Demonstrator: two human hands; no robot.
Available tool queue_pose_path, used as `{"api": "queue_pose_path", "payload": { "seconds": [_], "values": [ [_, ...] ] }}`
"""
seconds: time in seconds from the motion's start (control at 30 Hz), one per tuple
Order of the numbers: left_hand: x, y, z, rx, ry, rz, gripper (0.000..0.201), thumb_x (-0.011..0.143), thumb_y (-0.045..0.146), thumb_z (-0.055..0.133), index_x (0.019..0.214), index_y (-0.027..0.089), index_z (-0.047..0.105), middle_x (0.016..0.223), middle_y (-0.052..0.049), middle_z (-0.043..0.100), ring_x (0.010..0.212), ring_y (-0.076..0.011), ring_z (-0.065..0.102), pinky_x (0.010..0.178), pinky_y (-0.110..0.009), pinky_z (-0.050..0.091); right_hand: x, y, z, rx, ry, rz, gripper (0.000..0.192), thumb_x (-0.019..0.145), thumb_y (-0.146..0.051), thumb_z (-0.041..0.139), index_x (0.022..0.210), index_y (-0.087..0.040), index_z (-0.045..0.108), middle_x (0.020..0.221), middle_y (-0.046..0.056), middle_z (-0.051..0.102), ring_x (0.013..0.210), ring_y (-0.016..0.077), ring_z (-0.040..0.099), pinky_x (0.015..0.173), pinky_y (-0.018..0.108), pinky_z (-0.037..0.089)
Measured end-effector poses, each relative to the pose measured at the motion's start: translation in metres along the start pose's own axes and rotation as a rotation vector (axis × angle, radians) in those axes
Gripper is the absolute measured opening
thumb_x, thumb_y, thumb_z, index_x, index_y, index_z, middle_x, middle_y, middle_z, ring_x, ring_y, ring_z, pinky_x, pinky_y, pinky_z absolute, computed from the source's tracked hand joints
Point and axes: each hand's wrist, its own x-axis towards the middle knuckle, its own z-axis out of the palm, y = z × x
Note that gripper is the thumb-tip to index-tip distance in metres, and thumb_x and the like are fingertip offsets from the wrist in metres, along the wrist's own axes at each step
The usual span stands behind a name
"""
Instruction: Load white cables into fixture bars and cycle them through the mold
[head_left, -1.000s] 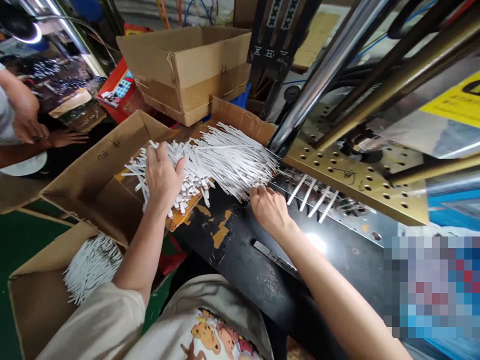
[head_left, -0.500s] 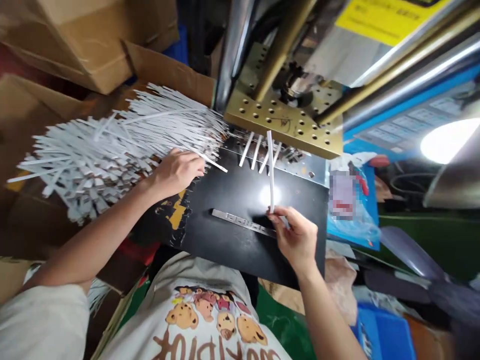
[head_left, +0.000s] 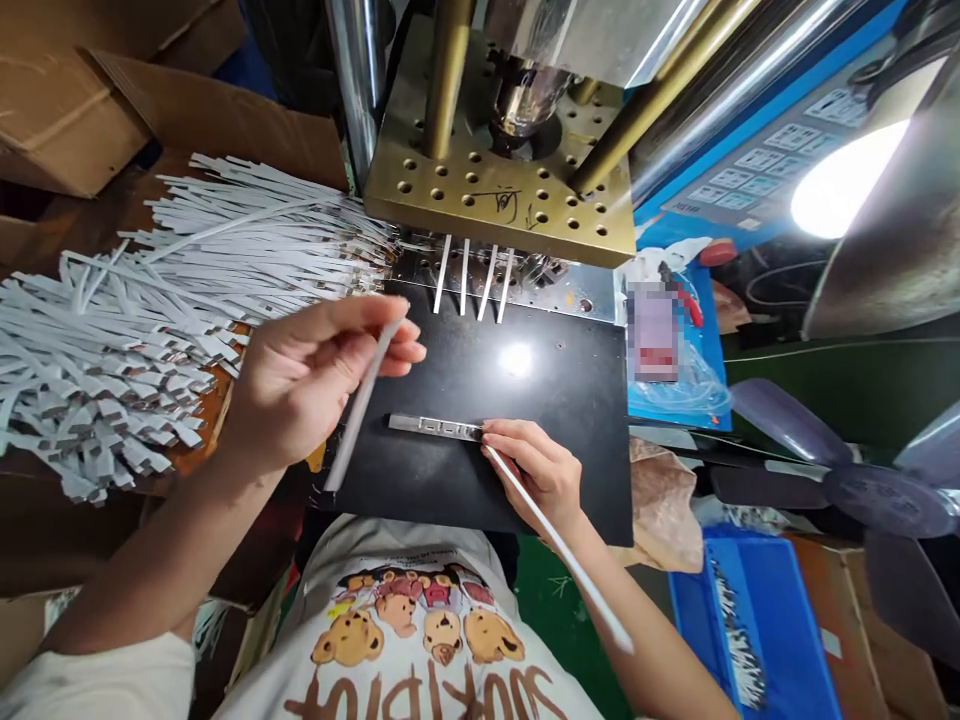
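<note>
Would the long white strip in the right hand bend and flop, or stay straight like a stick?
Probably fairly stiff: the white strip in the right hand juts out straight past the wrist with no droop. It looks light, since a fingertip grip holds it up. Being flat and thin, it likely would not roll, as in the pile of strips.

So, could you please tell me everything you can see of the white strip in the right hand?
The white strip is long, thin and flat, plain white, probably plastic. It runs diagonally from the fingertips of the right hand, back over the forearm towards the lower right. Its front end meets the small metal bar lying on the black plate. Only the fingers grip it.
</note>
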Motion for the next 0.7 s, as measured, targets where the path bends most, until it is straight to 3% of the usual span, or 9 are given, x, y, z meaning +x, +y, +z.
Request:
{"api": "queue_pose_path", "payload": {
  "seconds": [0.1, 0.17, 0.3, 0.4, 0.47, 0.57, 0.7],
  "values": [
    [-0.016, -0.037, -0.005, -0.053, -0.048, -0.179, 0.024, 0.085, 0.028, 0.075, 0.109, 0.024, 0.076, 0.095, -0.005, 0.077, 0.086, -0.0195, 0.076, 0.078, -0.032, 0.066, 0.0, 0.004, -0.001, 0.008, -0.009, -0.007, 0.022, 0.094, -0.012, 0.058, 0.106, -0.026, 0.069, 0.1, 0.006, 0.074, 0.096, 0.0203, 0.071, 0.082, 0.035, 0.061],
    [-0.027, -0.057, -0.003, 0.017, -0.07, -0.165, 0.025, 0.083, 0.026, 0.077, 0.109, 0.022, 0.076, 0.093, -0.006, 0.077, 0.083, -0.0186, 0.075, 0.076, -0.029, 0.065, 0.001, 0.006, -0.003, 0.003, -0.017, -0.016, 0.019, 0.094, -0.012, 0.059, 0.104, -0.025, 0.07, 0.099, 0.007, 0.073, 0.093, 0.0198, 0.071, 0.079, 0.033, 0.06],
    [-0.04, -0.073, 0.005, 0.467, -0.144, 0.212, 0.02, 0.09, 0.015, 0.068, 0.105, 0.023, 0.077, 0.097, -0.005, 0.074, 0.081, -0.0123, 0.071, 0.072, -0.022, 0.059, 0.004, 0.007, -0.009, 0.002, -0.018, -0.001, 0.018, 0.093, -0.012, 0.06, 0.103, -0.024, 0.07, 0.094, 0.006, 0.071, 0.084, 0.0174, 0.071, 0.071, 0.029, 0.059],
    [-0.04, -0.076, 0.01, 0.71, -0.264, 0.469, 0.018, 0.092, 0.012, 0.063, 0.105, 0.02, 0.073, 0.093, -0.005, 0.074, 0.084, -0.014, 0.07, 0.079, -0.028, 0.057, 0.005, 0.007, -0.008, 0.016, -0.028, 0.0, 0.022, 0.095, -0.011, 0.058, 0.105, -0.025, 0.071, 0.093, 0.005, 0.073, 0.084, 0.0171, 0.071, 0.072, 0.028, 0.059],
    [-0.039, -0.078, 0.014, 0.766, -0.323, 0.539, 0.013, 0.093, 0.012, 0.062, 0.102, 0.018, 0.069, 0.092, -0.005, 0.074, 0.09, -0.0171, 0.071, 0.086, -0.032, 0.055, 0.004, 0.007, -0.006, 0.031, -0.018, -0.022, 0.024, 0.094, -0.01, 0.058, 0.107, -0.025, 0.071, 0.094, 0.006, 0.073, 0.088, 0.0182, 0.071, 0.075, 0.03, 0.059],
    [-0.037, -0.08, 0.018, 0.806, -0.382, 0.534, 0.008, 0.094, 0.012, 0.06, 0.097, 0.016, 0.066, 0.097, -0.007, 0.074, 0.097, -0.0191, 0.07, 0.09, -0.034, 0.052, 0.0, 0.007, -0.004, 0.03, -0.015, -0.037, 0.026, 0.093, -0.008, 0.06, 0.11, -0.024, 0.07, 0.097, 0.007, 0.072, 0.093, 0.0194, 0.071, 0.079, 0.031, 0.059],
    [-0.038, -0.078, 0.02, 0.948, -0.448, 0.558, 0.009, 0.095, 0.011, 0.056, 0.096, 0.013, 0.065, 0.095, -0.007, 0.073, 0.09, -0.018, 0.069, 0.087, -0.034, 0.05, -0.002, 0.01, -0.003, -0.028, -0.026, -0.066, 0.026, 0.093, -0.008, 0.06, 0.113, -0.024, 0.069, 0.103, 0.009, 0.07, 0.095, 0.0199, 0.07, 0.08, 0.032, 0.06]
  ]
}}
